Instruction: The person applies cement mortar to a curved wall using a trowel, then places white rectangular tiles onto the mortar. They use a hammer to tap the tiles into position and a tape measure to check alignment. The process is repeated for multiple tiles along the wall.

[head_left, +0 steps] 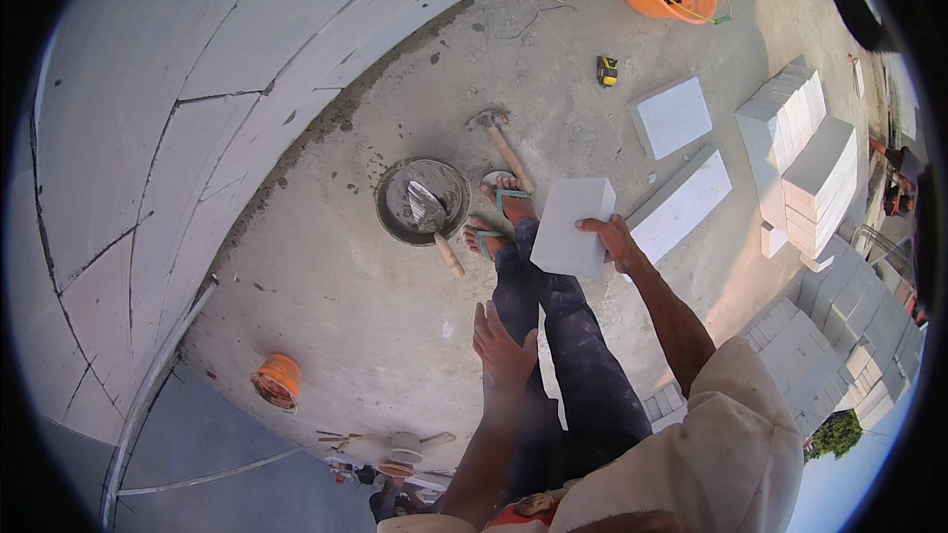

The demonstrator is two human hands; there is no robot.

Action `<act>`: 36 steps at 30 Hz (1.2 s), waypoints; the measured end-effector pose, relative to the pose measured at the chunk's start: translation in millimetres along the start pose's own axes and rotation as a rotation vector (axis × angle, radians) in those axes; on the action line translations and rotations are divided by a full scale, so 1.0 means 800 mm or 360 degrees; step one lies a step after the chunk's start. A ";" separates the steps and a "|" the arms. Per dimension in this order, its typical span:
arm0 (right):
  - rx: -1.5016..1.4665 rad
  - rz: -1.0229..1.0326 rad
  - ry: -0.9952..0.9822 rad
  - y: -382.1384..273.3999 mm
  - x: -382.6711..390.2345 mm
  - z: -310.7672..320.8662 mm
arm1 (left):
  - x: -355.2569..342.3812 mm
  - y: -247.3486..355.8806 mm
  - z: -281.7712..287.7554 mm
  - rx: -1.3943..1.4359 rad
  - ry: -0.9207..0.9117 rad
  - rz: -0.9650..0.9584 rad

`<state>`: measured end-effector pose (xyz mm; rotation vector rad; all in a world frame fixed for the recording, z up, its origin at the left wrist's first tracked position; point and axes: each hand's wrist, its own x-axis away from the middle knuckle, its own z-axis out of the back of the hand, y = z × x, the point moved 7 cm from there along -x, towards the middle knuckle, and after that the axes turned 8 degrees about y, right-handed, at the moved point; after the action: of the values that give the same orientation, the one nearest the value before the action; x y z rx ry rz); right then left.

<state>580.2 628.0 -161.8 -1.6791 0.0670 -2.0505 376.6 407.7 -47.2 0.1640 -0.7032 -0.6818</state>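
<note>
The right hand (614, 243) pinches the white block (569, 221) at one edge, in front of the legs (591, 360). The left hand (505, 347), thumb apart, holds nothing. Caution: the one-sided grip could let the block twist loose, striking the sandalled feet (517, 208) or nearby round pan (399, 231).

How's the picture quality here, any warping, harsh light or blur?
Head view: block wall bends, picture rim black; head view: sunlight brightens floor at right, mostly shade elsewhere; head view: left hand slightly hazy toward the wrist, white block in right hand fairly sharp.
</note>
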 end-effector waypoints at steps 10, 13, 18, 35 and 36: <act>0.0120 -0.0648 -0.0520 0.069 0.177 -0.080 | 0.025 0.073 0.059 -0.0462 -0.0300 -0.1021; 0.0347 -0.0944 -0.0991 0.108 0.125 -0.115 | -0.007 0.018 0.063 -0.0160 -0.0121 -0.0715; 0.1109 0.0359 -0.0363 0.092 -0.185 -0.167 | -0.034 -0.120 0.048 0.0078 -0.0153 0.0518; 0.1327 -0.0046 -0.0131 -0.022 -0.275 -0.126 | 0.166 -0.237 0.077 -0.0004 -0.0418 0.1369; 0.1534 -0.0033 -0.0148 -0.030 -0.222 -0.119 | 0.181 -0.231 0.092 0.0039 -0.0367 0.1395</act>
<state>506.1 694.3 -338.9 -1.1281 -0.8317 -1.5772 313.6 180.1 20.7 -0.2036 -0.9103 0.1525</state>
